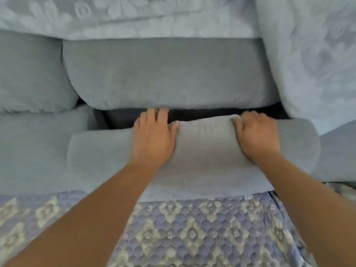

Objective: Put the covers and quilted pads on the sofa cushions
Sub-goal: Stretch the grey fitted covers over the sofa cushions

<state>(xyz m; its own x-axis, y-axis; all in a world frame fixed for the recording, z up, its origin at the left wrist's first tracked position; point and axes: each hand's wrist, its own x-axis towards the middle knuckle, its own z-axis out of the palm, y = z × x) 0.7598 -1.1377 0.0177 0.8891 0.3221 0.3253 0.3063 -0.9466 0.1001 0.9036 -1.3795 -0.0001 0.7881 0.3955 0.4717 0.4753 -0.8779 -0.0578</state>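
A grey-blue seat cushion [204, 151] lies across the sofa seat in front of me. My left hand [154, 137] rests flat on its top near the back edge, fingers spread. My right hand [258, 135] presses on the cushion's back edge, fingers curled into the fabric, which bunches between the two hands. A quilted pad [192, 232] with a blue and beige flower pattern lies over the near part of the seat, under my forearms. A dark gap [202, 114] shows behind the cushion.
A grey-blue back cushion [169, 74] stands behind the gap, with another back cushion [32, 74] to its left. A pale floral cover [134, 18] drapes over the sofa back and a pale floral-covered armrest [312, 54] rises on the right. Another seat cushion [38, 151] lies at the left.
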